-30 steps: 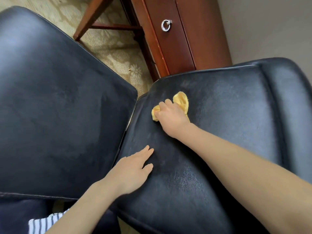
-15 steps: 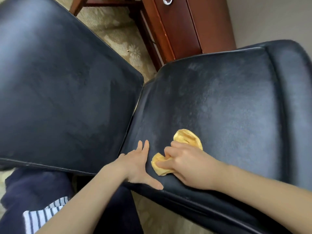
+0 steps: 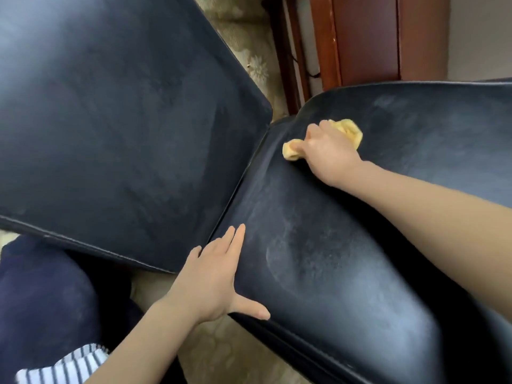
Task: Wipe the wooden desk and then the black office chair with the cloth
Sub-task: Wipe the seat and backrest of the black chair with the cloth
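Nearest the camera, a striped hem (image 3: 66,364) and a dark-clothed knee (image 3: 41,295) fill the lower left corner. Just beyond them the left hand (image 3: 210,275) lies flat on the near edge of the black office chair (image 3: 332,259), fingers straight and close together, thumb spread along the rim. It holds nothing and seems to be steadying the chair. It has kept to that edge over the last second.

Further up the same padded panel, the right hand (image 3: 327,151) has its fingers curled round the bunched yellow cloth (image 3: 349,131) and presses it against the leather, close to the seam where this panel meets the other large panel (image 3: 124,120). That is the change: half a second ago the cloth was down at the near edge, right beside the left hand, and now the two hands are well apart. A second ago the cloth was also high on the panel, so the stroke runs back and forth along its length.

Pale streaks and a dull bloom on the leather between the hands suggest the wiping is partway through. The person appears to be on the chair stage of the task.

Beyond the chair lie patterned carpet (image 3: 255,67) and the red-brown wooden desk (image 3: 365,40).
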The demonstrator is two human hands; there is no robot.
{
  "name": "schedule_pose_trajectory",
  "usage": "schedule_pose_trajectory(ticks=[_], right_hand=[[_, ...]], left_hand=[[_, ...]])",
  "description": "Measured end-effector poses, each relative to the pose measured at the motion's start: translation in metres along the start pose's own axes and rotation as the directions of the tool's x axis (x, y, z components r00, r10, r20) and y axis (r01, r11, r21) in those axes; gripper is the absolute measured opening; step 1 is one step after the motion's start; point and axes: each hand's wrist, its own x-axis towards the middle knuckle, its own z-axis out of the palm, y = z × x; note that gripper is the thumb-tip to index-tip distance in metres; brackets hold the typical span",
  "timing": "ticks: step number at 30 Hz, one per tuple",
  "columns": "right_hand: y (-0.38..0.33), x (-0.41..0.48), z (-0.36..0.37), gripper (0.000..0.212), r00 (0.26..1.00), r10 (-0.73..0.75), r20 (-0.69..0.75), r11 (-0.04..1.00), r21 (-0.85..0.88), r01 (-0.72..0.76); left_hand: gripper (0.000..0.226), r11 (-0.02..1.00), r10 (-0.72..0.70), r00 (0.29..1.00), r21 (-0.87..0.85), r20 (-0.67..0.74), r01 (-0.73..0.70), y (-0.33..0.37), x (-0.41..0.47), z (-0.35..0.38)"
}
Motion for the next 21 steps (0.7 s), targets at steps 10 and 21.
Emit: schedule_pose_trajectory(ticks=[10, 21], right_hand=[[-0.074, -0.002, 0.021, 0.028, 0.956, -0.268, 0.117, 0.963, 0.065, 0.262], [-0.089, -0.13, -0.021, 0.033, 0.813, -0.582, 0.011, 0.766, 0.344, 0.544]], left_hand=[[0.154, 0.994, -0.072, 0.993, 0.072, -0.092, 0.079, 0.001, -0.001, 0.002], [0.145, 0.978, -0.179, 0.954, 0.066, -0.239, 0.2, 0.011, -0.025, 0.011]])
